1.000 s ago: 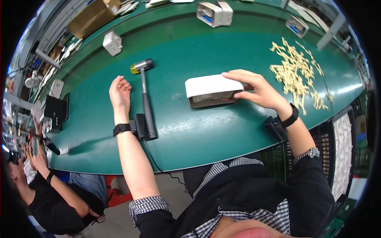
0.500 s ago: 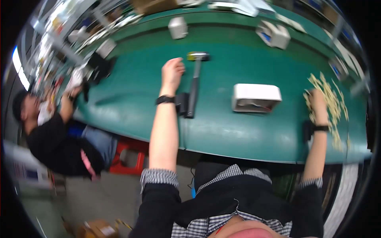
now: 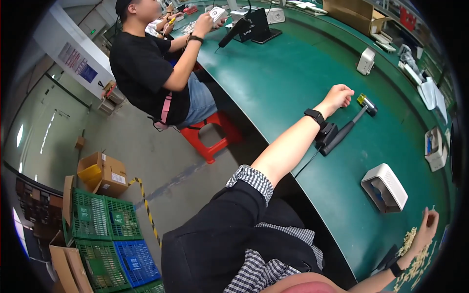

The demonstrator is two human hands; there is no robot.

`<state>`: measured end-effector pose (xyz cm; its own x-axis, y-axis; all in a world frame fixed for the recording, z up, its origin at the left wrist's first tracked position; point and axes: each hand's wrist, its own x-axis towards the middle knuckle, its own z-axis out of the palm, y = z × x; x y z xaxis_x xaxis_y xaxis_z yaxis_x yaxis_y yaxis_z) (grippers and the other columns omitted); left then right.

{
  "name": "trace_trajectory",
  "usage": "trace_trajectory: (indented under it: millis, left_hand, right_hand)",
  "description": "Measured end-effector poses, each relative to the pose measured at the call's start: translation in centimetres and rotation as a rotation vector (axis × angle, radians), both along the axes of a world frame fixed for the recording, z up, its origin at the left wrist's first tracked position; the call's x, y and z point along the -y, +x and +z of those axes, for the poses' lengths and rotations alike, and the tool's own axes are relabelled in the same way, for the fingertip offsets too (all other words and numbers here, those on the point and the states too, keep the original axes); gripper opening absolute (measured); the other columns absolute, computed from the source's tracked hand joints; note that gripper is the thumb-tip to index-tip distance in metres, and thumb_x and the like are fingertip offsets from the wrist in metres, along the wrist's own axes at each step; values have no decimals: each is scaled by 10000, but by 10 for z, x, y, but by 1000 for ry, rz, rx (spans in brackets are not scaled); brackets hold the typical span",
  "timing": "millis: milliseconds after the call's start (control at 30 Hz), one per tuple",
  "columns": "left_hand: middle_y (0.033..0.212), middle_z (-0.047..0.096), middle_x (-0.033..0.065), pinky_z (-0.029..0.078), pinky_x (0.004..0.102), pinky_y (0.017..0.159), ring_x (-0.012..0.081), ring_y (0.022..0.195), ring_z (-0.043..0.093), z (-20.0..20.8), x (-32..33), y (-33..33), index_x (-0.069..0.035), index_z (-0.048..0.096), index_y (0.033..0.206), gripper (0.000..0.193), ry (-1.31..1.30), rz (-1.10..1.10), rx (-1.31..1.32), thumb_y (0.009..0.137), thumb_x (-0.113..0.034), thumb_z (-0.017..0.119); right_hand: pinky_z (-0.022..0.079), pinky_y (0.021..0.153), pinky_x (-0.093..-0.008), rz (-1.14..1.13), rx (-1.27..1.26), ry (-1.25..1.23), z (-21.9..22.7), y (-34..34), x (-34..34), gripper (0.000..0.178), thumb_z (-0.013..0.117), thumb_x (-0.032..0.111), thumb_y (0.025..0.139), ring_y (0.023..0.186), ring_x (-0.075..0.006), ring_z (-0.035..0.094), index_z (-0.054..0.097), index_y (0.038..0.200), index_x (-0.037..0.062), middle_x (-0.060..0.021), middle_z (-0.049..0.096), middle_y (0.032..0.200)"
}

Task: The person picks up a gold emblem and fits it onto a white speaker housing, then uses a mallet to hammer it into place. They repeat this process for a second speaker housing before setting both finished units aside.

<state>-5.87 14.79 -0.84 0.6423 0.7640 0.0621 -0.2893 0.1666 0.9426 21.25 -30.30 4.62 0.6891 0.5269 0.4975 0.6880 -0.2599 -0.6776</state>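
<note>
Item 1: white plastic box-shaped housing w/ rounded corners point(image 3: 392, 185). Loc.: on green-topped desk point(image 3: 293, 83), R half of view, open side twd person; dim interior. Apart from both grips.

Item 2: heap of thin cream-coloured strips point(image 3: 418, 266), many pcs, on desk nr lower R rim of view, partly behind R forearm.

Item 3: right grip point(image 3: 429, 224), bare hand, btwn housing & view's R rim, just beside strips. Fingers bent, thumb side up; small pale bit at fingertips, too small to ID; can't tell if held. Blk band on wrist.

Item 4: left grip point(image 3: 338, 97), bare hand above desk, fingers loosely curled, approx. half closed; can't tell if anything's inside. Just beside mallet head. Blk wristband point(image 3: 315, 116).

Item 5: mallet w/ yellow-and-black head, grey shaft, black handle point(image 3: 349, 127); lying on desk. Small black box-shaped device w/ cable point(image 3: 328, 134) by handle, nr L wrist.

Far side of desk: small white block-shaped housing point(image 3: 365, 61); white housing w/ blue inside point(image 3: 436, 158).

Upper L: co-worker in black T-shirt point(image 3: 146, 68), on red plastic stool point(image 3: 212, 141), white part in hand.

Floor, lower L: green & blue plastic crates point(image 3: 93, 210), brown cardboard boxes.
</note>
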Motion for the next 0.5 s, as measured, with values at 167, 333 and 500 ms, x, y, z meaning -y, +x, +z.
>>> trace_trajectory:
  millis: [167, 333, 500]
  left_hand:
    - [736, 581, 31, 469, 240, 568, 108, 627, 562, 19, 11, 4, -44, 561, 918, 129, 123, -18, -108, 898, -169, 586]
    - [809, 616, 62, 496, 266, 632, 136, 712, 602, 73, 68, -8, -24, 572, 915, 213, 494, -112, -8, 813, -165, 694]
    - [897, 596, 80, 505, 326, 713, 218, 836, 603, 125, 208, -20, -33, 590, 915, 265, 1386, -209, 225, 738, -155, 745]
  right_hand:
    - [445, 647, -228, 151, -34, 416, 2, -79, -25, 91, 557, 84, 941, 704, -106, 545, 529, 873, 30, -40, 556, 902]
    - [499, 582, -221, 311, -249, 567, 1, -125, -40, 75, 529, 33, 932, 680, -128, 615, 523, 859, 16, -106, 579, 901]
    - [531, 624, -238, 404, -431, 574, 3, -162, -51, 89, 546, 40, 919, 686, -147, 623, 537, 848, -14, -143, 611, 934]
